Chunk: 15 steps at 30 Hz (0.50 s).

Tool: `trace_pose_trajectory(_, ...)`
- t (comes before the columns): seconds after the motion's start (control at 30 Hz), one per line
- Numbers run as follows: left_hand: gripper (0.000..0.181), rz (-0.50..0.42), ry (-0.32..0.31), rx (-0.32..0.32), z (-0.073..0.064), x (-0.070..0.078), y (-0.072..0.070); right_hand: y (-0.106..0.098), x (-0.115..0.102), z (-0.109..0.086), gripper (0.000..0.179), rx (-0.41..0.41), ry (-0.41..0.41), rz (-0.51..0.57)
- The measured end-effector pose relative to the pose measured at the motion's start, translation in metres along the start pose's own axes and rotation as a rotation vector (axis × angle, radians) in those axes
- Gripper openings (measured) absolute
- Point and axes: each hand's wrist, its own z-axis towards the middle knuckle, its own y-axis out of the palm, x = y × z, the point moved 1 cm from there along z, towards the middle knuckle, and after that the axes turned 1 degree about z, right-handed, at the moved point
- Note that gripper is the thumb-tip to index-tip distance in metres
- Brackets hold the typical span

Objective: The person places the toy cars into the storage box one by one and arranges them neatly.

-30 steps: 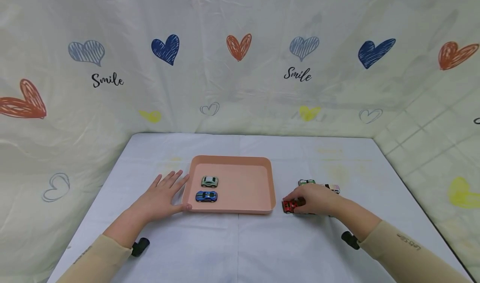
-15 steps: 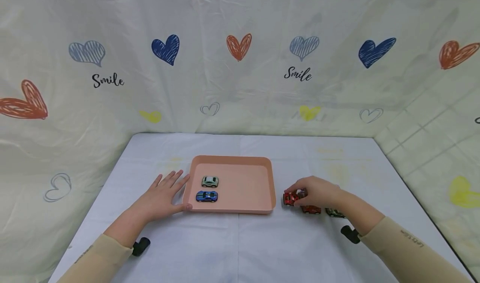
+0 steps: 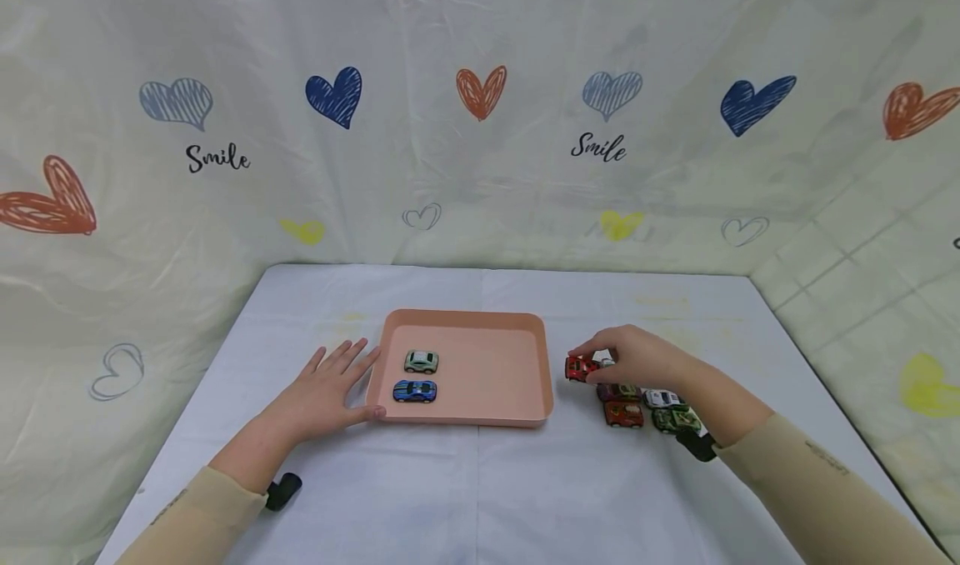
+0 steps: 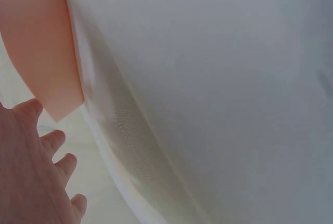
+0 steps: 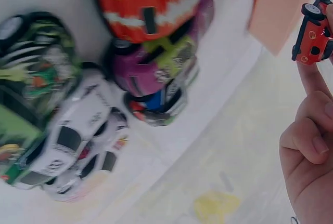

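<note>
Between its thumb and fingers my right hand (image 3: 641, 358) pinches a red toy car (image 3: 579, 369), just right of the tray. The right wrist view shows the same red toy car (image 5: 314, 39) at the fingertips, its wheels turned toward the top. My left hand (image 3: 324, 394) lies with fingers spread at the left edge of the pink tray (image 3: 487, 421), thumb at the near left corner. Inside the tray, on its left side, a pale green toy car (image 3: 422, 362) stands behind a blue toy car (image 3: 415, 392).
Several toy cars cluster under and beside the right forearm, among them an orange-red car (image 3: 624, 415), a purple car (image 3: 618, 392), a white car (image 3: 663, 398) and a green car (image 3: 675, 420). A hanging cloth with hearts (image 3: 480, 173) rises behind the table (image 3: 420, 498).
My right hand has moved back and up with the red toy car, away from the other cars, which now show more. The left hand stays at the tray.
</note>
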Motion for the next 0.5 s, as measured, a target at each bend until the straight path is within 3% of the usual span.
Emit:
trace_pose_trajectory(0.2,0.1,0.001,0.005,0.014,0.0,0.0,-0.001,-0.004,-0.011,0.014,0.04,-0.012,0.012,0.006)
trace_pose_trajectory(0.5,0.099,-0.003,0.003,0.012,0.0,0.0,-0.001,-0.005,-0.03,0.043,0.038,-0.008,-0.044,-0.006)
